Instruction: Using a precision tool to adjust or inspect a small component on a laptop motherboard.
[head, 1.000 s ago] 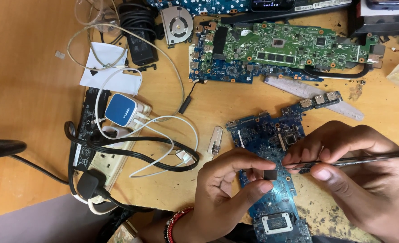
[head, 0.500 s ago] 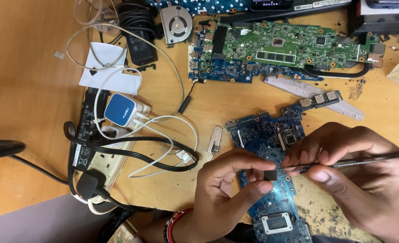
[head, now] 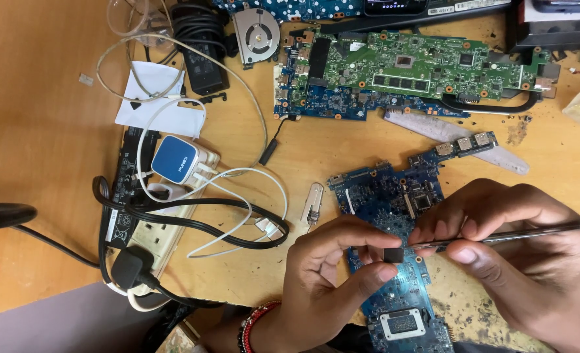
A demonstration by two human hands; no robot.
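My left hand (head: 332, 274) pinches a small black square chip (head: 392, 254) between thumb and forefinger, just above a blue circuit board (head: 394, 196) lying on the wooden table. My right hand (head: 519, 255) grips a thin metal tool (head: 538, 234) that runs off to the right, its tip meeting the chip. Both hands hover over the middle of the blue board. A silver socket (head: 402, 323) shows at the board's near end.
A larger green and blue motherboard (head: 408, 72) lies at the back, with a fan (head: 256, 33) to its left. A power strip (head: 153, 222) with a blue charger (head: 174, 160), white and black cables sits left. A small metal bracket (head: 313, 202) lies beside the blue board.
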